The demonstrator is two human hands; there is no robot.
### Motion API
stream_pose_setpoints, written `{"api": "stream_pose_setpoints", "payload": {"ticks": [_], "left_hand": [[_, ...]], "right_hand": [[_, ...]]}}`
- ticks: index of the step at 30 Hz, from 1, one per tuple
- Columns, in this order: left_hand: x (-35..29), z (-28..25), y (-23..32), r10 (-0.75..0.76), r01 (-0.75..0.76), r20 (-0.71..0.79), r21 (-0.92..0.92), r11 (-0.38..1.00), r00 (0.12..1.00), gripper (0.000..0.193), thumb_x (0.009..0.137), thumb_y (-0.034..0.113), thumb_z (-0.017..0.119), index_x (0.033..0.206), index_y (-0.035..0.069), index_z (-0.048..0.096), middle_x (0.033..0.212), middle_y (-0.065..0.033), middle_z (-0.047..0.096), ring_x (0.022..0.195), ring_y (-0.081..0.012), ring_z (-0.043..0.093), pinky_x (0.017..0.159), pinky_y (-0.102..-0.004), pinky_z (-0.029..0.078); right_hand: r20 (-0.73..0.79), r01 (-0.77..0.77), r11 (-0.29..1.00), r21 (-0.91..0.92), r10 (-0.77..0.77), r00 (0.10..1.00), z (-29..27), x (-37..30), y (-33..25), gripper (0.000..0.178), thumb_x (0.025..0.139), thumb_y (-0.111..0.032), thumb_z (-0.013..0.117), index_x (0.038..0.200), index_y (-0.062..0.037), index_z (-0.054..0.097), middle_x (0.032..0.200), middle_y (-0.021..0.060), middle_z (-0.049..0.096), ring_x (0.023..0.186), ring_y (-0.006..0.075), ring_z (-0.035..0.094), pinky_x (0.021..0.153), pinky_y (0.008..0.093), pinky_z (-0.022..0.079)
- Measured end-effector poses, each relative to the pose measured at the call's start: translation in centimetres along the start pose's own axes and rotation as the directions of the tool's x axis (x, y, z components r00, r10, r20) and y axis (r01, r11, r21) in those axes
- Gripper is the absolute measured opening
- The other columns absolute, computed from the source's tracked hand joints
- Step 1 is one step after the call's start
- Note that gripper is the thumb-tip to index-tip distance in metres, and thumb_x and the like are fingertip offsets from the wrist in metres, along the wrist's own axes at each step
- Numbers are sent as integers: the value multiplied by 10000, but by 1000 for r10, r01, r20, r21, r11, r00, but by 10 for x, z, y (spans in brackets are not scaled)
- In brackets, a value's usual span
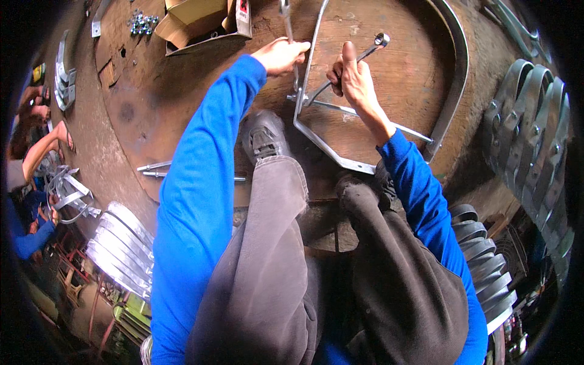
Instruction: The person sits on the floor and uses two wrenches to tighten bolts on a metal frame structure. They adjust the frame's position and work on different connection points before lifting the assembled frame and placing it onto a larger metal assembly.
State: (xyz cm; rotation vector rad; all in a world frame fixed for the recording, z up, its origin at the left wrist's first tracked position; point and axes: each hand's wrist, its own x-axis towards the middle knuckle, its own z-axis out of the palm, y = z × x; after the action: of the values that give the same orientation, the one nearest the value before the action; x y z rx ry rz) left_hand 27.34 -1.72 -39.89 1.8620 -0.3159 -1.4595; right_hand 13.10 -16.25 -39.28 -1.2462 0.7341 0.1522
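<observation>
My left hand (283, 56) is closed round a metal wrench (288, 21), whose lower end reaches down to the bolted joint on a bent flat-bar frame (457, 67). In my right hand (358, 82), fingers curled and thumb raised, is a ring spanner (370, 50); its lower end sits by the same joint. A threaded rod (404, 129) crosses between the two sides of the frame, with nuts at its ends. The frame lies on a wooden board, near my shoes (266, 135). Exactly how each wrench meets its nut is too small to tell.
An open cardboard box (204, 21) stands at the back, beside a pile of nuts (142, 23). Loose rods (191, 176) lie by my left sleeve. Curved metal bands (529, 115) are stacked right, more (121, 249) lower left. Another person's arm (36, 237) shows far left.
</observation>
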Motion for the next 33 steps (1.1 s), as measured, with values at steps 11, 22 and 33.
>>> {"api": "stream_pose_setpoints", "payload": {"ticks": [11, 22, 33], "left_hand": [[6, -2, -5, -12, 13, -8, 254, 967, 1000, 496, 925, 470, 463, 829, 7, 611, 632, -102, 560, 606, -197, 551, 631, -369, 456], [10, 5, 9, -156, 161, -55, 114, 980, 986, 463, 932, 497, 468, 710, 99, 545, 610, 15, 472, 555, -111, 435, 469, -292, 344], [-121, 88, -57, 583, -377, -248, 560, 738, 774, 185, 925, 173, 523, 823, 25, 568, 781, -186, 568, 749, -377, 590, 660, -439, 487]], "right_hand": [[6, 22, 998, -53, -21, 1000, -1, 0, 0, 709, 933, -682, 320, 541, -94, 379, 524, 34, 457, 407, 112, 403, 387, 279, 328], [-7, 30, 996, -78, -30, 1000, 2, 4, 1, 724, 944, -668, 316, 507, -94, 378, 483, 30, 444, 391, 116, 411, 381, 287, 326], [28, 5, 999, -38, -4, 1000, 1, 6, 3, 688, 942, -667, 325, 566, -91, 365, 531, 35, 430, 410, 116, 388, 394, 268, 317]]}}
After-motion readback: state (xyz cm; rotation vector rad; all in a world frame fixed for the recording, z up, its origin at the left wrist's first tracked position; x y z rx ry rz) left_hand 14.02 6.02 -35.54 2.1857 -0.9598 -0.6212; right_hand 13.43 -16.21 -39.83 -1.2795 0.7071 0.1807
